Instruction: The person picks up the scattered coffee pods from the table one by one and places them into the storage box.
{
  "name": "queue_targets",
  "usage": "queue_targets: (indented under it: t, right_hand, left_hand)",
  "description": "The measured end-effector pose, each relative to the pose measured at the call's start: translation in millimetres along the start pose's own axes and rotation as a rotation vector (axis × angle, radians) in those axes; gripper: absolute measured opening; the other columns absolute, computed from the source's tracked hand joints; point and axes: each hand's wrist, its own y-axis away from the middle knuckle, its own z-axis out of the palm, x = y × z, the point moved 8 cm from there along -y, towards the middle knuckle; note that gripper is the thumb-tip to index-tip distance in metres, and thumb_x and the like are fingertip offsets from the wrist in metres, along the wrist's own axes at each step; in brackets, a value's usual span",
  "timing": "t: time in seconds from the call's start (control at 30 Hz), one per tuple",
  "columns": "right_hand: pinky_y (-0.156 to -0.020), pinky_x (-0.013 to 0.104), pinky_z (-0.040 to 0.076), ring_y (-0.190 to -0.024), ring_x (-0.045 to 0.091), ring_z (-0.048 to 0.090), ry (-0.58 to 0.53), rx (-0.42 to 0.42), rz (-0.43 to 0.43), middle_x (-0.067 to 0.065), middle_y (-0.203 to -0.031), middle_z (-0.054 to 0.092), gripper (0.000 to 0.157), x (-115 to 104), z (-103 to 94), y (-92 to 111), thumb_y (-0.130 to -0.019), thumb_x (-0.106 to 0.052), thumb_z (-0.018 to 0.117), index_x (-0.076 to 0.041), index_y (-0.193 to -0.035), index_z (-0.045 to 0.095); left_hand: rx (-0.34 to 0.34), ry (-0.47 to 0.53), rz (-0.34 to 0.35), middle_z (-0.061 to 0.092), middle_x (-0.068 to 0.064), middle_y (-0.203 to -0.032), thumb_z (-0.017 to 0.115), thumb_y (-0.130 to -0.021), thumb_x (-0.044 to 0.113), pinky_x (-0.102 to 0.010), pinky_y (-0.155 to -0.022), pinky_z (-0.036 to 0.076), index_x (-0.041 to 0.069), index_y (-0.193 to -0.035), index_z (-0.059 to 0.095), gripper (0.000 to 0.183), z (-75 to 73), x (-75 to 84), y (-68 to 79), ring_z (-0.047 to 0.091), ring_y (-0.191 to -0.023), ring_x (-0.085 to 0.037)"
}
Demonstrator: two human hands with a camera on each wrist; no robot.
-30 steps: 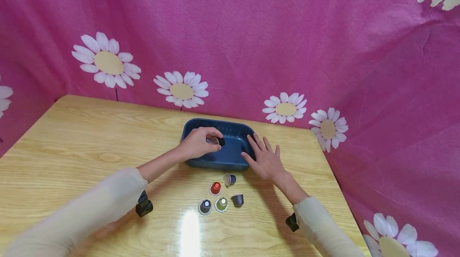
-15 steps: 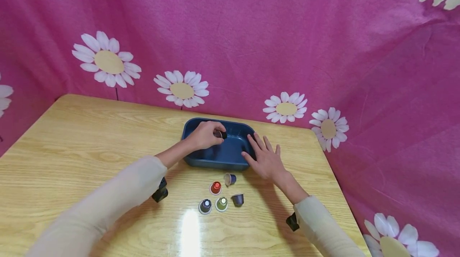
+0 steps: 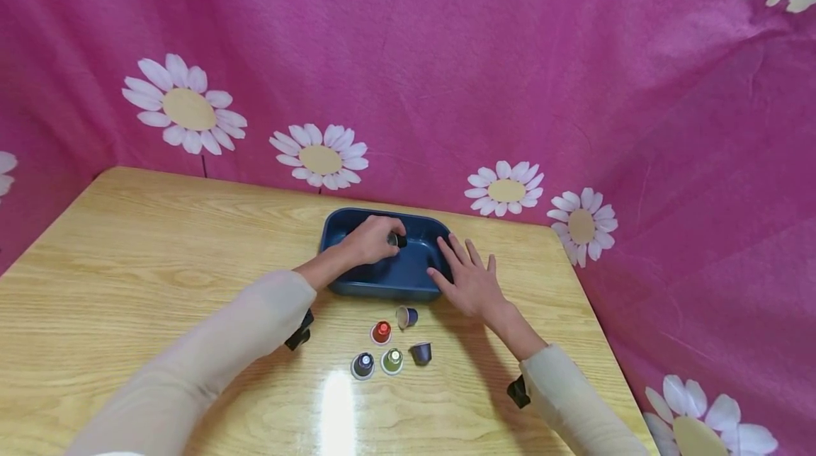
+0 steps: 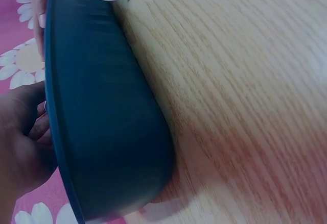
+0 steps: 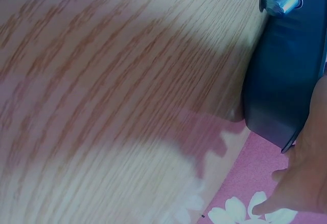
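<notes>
A dark blue rectangular tub [image 3: 382,292] lies on the table; its near outer wall fills much of the left wrist view. Over its inside, my left hand [image 3: 372,240] pinches a dark coffee capsule [image 3: 401,240] between thumb and fingers. My right hand [image 3: 472,288] rests on the tub's right end with spread, straight fingers. In front of the tub are a red capsule [image 3: 381,332], a green one, a dark upright capsule [image 3: 363,365], a purple-blue capsule [image 3: 406,317] on its side and a dark grey capsule [image 3: 421,353]. My left hand partly hides the tub's inside.
The light wooden table [image 3: 191,251] ends at a pink cloth [image 3: 408,73] printed with white daisies, behind and at the right. A bright glare spot lies on the table's near part. Black wrist devices sit under both sleeves.
My left hand has shifted a little to the right within the tub, with the dark capsule in its fingers. My right hand and the capsules on the table have stayed put.
</notes>
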Motion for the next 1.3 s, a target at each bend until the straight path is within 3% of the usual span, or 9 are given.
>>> queue_targets:
  t: [0.4, 1.3]
  right_hand:
    - [-0.108, 0.074, 0.007, -0.150, 0.037, 0.011, 0.006, -0.006, 0.008, 0.006, -0.165, 0.018, 0.074, 2, 1.1, 0, -0.100, -0.063, 0.038, -0.023, -0.160, 0.023]
    - [-0.108, 0.074, 0.007, -0.150, 0.036, 0.011, -0.004, -0.007, 0.013, 0.006, -0.165, 0.019, 0.074, 2, -0.2, 0, -0.100, -0.063, 0.038, -0.022, -0.160, 0.024]
  left_hand:
    - [-0.057, -0.127, -0.033, 0.066, -0.012, -0.121, 0.072, -0.093, 0.012, -0.040, -0.095, 0.049, 0.005, -0.124, 0.066, 0.033, 12.0, -10.1, -8.7, 0.062, -0.111, -0.026]
    - [-0.082, -0.192, -0.069, 0.065, -0.012, -0.122, 0.071, -0.093, 0.014, -0.045, -0.090, 0.051, 0.007, -0.126, 0.066, 0.034, 17.9, -21.0, -11.2, 0.063, -0.107, -0.028]
